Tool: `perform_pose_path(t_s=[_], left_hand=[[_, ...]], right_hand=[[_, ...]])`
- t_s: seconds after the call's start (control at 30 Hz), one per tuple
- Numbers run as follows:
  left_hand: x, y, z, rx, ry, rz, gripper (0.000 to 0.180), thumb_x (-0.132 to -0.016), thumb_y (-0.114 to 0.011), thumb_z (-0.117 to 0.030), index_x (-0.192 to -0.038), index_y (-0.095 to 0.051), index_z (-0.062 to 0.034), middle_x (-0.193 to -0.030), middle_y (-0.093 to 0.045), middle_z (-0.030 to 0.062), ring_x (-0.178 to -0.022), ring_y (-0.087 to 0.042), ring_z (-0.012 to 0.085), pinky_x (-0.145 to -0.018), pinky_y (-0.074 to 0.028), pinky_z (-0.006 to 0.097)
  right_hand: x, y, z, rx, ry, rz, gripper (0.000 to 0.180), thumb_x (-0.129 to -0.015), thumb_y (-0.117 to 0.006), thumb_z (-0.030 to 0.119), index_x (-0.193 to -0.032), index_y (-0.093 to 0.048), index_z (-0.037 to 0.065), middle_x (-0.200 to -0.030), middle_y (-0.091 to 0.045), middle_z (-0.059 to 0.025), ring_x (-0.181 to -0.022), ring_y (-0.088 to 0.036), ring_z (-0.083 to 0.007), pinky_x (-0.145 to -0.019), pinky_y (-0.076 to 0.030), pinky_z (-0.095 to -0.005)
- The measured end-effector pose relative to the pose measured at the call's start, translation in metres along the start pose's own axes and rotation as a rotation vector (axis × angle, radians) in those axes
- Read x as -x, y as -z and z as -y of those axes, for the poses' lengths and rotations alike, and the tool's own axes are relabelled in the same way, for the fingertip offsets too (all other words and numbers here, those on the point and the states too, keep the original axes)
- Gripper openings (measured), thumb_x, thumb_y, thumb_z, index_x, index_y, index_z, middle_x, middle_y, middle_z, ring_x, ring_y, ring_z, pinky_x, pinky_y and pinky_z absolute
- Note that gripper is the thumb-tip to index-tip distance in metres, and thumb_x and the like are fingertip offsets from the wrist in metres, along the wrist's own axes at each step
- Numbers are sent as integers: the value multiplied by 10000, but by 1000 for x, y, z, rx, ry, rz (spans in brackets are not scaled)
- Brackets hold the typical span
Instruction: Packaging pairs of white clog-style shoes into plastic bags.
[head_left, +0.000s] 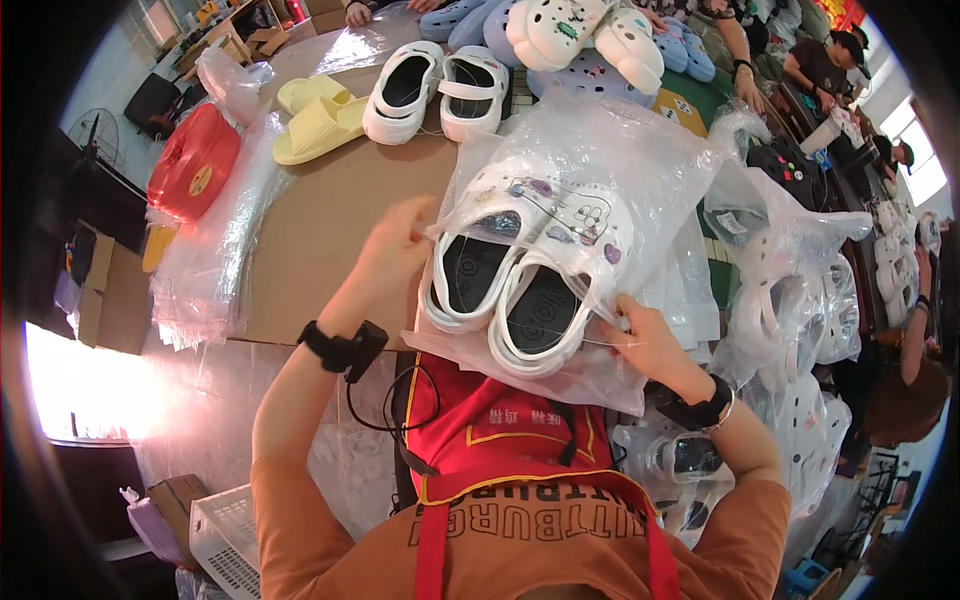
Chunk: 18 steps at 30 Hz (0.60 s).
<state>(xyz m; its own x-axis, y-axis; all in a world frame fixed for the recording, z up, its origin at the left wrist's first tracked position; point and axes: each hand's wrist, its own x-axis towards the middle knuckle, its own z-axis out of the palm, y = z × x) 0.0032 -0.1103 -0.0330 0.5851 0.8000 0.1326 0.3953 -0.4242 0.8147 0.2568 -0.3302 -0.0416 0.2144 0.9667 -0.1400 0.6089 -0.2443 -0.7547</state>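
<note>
A pair of white clogs with black insoles lies in a clear plastic bag in front of me, heels toward my body and toes pointing away. Small charms and a line drawing decorate the uppers. At the bag's right edge, near the heels, my right hand pinches the plastic between thumb and fingers. My left hand is by the bag's left edge, over the cardboard; its fingers are smeared by motion, so its hold is unclear.
Brown cardboard covers the table. Beyond stand unbagged white clogs, yellow slides and blue clogs. A red round container sits on stacked plastic bags at left. Bagged white clogs pile up at right. Other people work farther off.
</note>
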Motion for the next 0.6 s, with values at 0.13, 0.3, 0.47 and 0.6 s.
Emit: perform_pose_path(t_s=[0.13,0.3,0.47,0.6], left_hand=[[-6,-15,39,-19,-131,-47,249,-830,-517,-86,-1065,-564,-18,-937,-564,143,-842,-574,251,-730,-460,324],[-12,-25,37,-200,-130,-86,180,-848,-509,-148,-956,-571,-18,-950,-556,172,-852,-539,333,-748,-436,388],[-1,-31,12,115,20,-175,233,-913,-446,-223,-902,-522,-3,-830,-566,197,-725,-529,271,-668,-421,371],[-14,-10,1,205,8,-210,261,-921,-449,-233,-910,-508,21,-780,-554,93,-732,-482,128,-666,-421,302]], right_hand=[[-4,2,23,-105,-260,212,260,-834,-578,190,-968,-494,-17,-656,-569,-85,-505,-546,-117,-491,-446,-258],[4,-14,10,-475,-297,121,325,-821,-584,172,-1048,-450,-18,-823,-591,-101,-655,-602,-155,-551,-485,-261],[0,-23,7,-829,-209,-45,409,-823,-598,172,-1145,-406,7,-1044,-538,-107,-818,-614,-176,-667,-516,-283],[-7,14,18,-848,-173,-69,296,-840,-557,203,-1037,-455,6,-807,-576,-90,-681,-614,-174,-568,-512,-272]])
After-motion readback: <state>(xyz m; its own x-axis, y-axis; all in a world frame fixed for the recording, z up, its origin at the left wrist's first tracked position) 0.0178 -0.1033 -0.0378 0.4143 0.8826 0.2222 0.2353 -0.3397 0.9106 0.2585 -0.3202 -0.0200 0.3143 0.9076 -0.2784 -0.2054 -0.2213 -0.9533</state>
